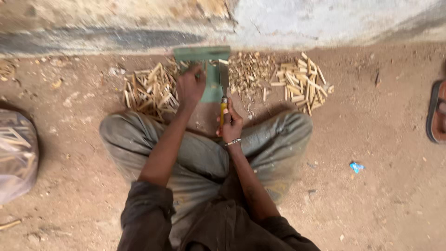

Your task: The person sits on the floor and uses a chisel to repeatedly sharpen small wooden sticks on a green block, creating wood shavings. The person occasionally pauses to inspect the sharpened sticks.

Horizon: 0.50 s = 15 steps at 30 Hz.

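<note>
On the dusty earth floor [381,195], a heap of pale split wood sticks [148,90] lies at the left, and the left hand [190,87] rests at its edge against a green T-shaped metal block [211,69], its fingers [197,74] curled down onto something too small to make out. Just right of it the right hand [231,125] has its fingers wrapped tight around the yellow handle of a knife [224,88]. The knife's long axis runs straight away from the person, the flat grey blade pointing toward the wall [302,21] and lying along the block, beside a second heap of cut sticks [297,81] at the right.
</note>
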Motion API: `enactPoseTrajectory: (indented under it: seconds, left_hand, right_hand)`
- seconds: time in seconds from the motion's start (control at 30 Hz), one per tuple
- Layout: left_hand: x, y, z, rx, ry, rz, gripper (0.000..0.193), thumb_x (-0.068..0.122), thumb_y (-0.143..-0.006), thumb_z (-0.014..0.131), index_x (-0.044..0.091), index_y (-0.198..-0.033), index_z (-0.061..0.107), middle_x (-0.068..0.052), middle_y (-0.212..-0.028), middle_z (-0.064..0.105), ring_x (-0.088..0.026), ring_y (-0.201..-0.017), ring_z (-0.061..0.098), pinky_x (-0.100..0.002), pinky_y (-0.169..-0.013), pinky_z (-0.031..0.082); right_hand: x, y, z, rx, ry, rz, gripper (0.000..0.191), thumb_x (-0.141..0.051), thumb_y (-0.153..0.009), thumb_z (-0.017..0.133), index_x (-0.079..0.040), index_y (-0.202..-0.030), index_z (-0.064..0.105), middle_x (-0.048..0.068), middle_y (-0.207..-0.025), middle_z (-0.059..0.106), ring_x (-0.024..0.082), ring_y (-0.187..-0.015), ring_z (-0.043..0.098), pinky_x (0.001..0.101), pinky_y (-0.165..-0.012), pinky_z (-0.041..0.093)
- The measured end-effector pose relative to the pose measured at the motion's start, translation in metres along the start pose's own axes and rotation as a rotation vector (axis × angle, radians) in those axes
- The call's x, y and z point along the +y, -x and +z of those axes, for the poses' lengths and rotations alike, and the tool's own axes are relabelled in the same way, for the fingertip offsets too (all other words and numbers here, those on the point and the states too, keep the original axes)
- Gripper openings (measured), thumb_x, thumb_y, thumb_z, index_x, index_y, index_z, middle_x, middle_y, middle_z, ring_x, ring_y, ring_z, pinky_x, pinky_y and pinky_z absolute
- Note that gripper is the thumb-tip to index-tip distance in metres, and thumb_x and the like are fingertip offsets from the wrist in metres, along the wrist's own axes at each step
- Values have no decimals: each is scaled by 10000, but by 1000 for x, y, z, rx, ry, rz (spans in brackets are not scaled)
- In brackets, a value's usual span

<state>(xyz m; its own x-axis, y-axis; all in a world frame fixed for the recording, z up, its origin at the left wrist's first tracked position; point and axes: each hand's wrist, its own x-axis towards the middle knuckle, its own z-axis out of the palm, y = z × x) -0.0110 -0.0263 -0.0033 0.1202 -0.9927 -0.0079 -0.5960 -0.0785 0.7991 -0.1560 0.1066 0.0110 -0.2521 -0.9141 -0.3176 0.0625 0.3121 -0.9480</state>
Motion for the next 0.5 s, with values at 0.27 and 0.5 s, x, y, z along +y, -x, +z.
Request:
enactPoseTrajectory:
  seconds: [0.27, 0.5]
  left_hand:
    - [10, 2, -4, 65, -220, -2, 312, 147, -792, 748, 144, -1104, 737, -154, -958, 747, -353, -782, 734, -463, -696, 599]
    - [12, 79, -98, -64, -617, -157, 517, 401, -745, 883, 139, -1143, 682, -175, -1003, 717, -391, -842, 709, -516, -693, 567]
  right_hand:
    - [18, 18, -22, -36, 268, -235, 470, -204, -1053, 579, -106, -1512, 550, 59, -696, 636, 91, -527, 550, 291, -494, 492]
    - [7, 19, -20, -25, 384, -502, 493, -67, -1000, 567, -62, -1492, 546, 243, -1151, 713, 349, -945, 710, 416, -824, 590]
